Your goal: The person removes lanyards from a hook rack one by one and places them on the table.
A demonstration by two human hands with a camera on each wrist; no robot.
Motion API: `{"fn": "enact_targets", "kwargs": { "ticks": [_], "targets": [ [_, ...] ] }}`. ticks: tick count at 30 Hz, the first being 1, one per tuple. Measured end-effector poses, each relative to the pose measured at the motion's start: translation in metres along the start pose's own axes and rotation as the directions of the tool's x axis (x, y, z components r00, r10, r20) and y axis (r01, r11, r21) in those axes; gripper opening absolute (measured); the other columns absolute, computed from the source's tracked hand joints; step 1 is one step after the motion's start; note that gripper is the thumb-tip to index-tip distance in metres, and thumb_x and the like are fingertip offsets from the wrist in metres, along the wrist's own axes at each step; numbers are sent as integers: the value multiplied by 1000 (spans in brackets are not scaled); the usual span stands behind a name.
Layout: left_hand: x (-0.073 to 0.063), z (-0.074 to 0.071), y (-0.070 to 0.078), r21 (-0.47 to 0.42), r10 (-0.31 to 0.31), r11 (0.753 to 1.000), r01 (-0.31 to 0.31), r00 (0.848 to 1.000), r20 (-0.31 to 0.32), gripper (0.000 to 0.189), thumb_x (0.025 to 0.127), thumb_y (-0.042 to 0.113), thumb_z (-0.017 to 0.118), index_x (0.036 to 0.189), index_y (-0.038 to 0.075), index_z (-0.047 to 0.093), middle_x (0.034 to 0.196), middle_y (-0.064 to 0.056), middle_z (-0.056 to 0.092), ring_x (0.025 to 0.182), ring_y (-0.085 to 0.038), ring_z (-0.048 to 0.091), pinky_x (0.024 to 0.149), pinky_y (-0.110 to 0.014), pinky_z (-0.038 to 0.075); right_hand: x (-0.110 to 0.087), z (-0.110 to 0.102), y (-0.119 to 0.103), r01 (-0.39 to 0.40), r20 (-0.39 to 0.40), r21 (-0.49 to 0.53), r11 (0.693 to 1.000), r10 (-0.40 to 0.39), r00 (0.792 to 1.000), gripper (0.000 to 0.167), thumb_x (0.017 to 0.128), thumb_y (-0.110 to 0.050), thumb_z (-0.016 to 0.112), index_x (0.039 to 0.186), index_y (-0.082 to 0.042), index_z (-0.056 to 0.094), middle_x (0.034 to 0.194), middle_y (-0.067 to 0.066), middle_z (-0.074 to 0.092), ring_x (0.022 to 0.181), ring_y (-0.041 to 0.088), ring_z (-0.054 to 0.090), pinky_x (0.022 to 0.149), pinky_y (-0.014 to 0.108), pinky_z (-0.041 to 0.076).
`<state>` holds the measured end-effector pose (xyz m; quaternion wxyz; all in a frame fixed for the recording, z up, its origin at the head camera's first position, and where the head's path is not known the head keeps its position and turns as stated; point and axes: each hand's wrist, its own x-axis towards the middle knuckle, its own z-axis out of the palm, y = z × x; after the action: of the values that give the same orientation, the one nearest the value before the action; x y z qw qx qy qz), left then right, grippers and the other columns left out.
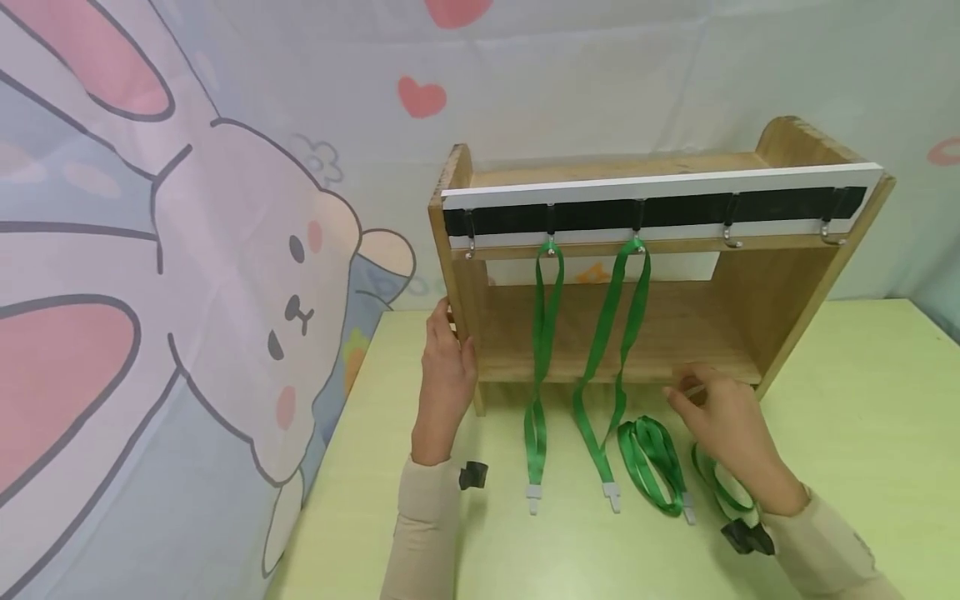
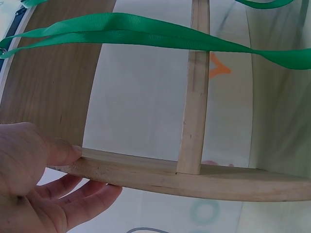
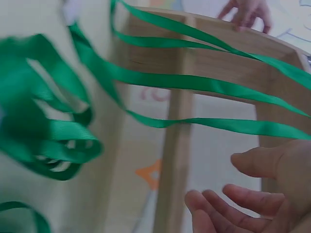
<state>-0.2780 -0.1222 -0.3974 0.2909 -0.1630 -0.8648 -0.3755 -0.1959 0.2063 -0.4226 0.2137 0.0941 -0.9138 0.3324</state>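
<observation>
My left hand (image 1: 447, 375) holds the left side panel of a wooden shelf (image 1: 615, 333); in the left wrist view the thumb lies on one face of the panel (image 2: 141, 177) and the fingers on the other. Nothing is between the loosely bent fingers of my right hand (image 1: 723, 417), which hovers before the shelf's lower right front. Two green lanyards, a left one (image 1: 542, 358) and a right one (image 1: 600, 367), hang from hooks with their pale clips at the bottom. A bundled green lanyard (image 1: 651, 462) lies on the table, and another lanyard (image 1: 723, 492) is partly hidden by the right hand.
A white strip with a black band (image 1: 690, 212) spans the shelf's top front and carries several metal hooks, among them a bare right hook (image 1: 831, 236). The light green table (image 1: 555, 558) extends around the shelf. A printed rabbit backdrop (image 1: 247, 292) stands behind and left.
</observation>
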Motion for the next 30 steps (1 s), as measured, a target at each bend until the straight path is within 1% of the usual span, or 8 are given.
{"fn": "enact_targets", "kwargs": {
  "ticks": [1,3,6,8,13,17,21,30],
  "targets": [
    [0,0,0,-2,1,1000,-1,1000,2,59,97,-10,59,146,-8,26,128,-30,45,106,-44,62,83,-46,59,2,-2,-2,11,-29,18,1000,-10,1000,22,93,-8,71,108,7,67,92,22,71,72,34,71,59,41,57],
    [1,1,0,-6,2,1000,-2,1000,4,60,97,-10,59,146,-7,26,128,-30,45,107,-44,62,83,-46,59,5,-5,-8,29,-89,47,998,-25,996,23,93,-8,71,110,7,67,93,22,72,73,36,71,61,28,57],
    [1,0,1,-2,1,1000,-1,1000,5,60,96,-10,59,146,-6,26,127,-30,45,107,-44,63,83,-46,59,11,-9,-17,59,-179,83,995,-44,983,21,92,-5,71,109,6,67,92,20,72,75,36,71,64,10,49],
    [1,0,2,4,-4,1000,4,1000,5,61,96,-10,59,146,-6,26,126,-30,46,106,-44,63,82,-47,60,16,-11,-23,89,-233,101,991,-63,970,20,91,-4,71,108,5,68,93,19,73,77,19,71,67,3,44],
    [1,1,2,6,-22,1000,22,1000,9,60,96,-10,59,147,-6,26,126,-29,46,107,-45,64,82,-47,59,28,-15,-38,171,-347,157,973,-108,932,16,90,1,72,105,7,72,92,19,74,80,-20,55,69,3,45],
    [0,2,3,2,-28,1000,28,1000,3,61,96,-10,59,147,-5,26,126,-29,47,107,-45,64,82,-47,59,37,-15,-51,222,-402,209,952,-123,907,19,89,4,72,108,8,74,96,20,75,83,-19,58,72,4,47],
    [1,1,5,3,-17,1000,17,1000,-5,60,96,-10,59,146,-6,27,125,-30,47,107,-45,64,82,-48,59,45,-14,-64,258,-433,222,940,-142,890,22,88,7,73,110,9,73,97,22,74,85,-19,59,74,5,47],
    [0,-2,2,5,-26,1000,26,1000,-2,59,97,-10,59,146,-6,27,125,-29,47,105,-44,64,81,-46,60,57,-1,-84,254,-445,268,929,-115,888,21,87,8,74,107,14,71,89,24,73,78,-17,57,69,5,47]
  ]
}}
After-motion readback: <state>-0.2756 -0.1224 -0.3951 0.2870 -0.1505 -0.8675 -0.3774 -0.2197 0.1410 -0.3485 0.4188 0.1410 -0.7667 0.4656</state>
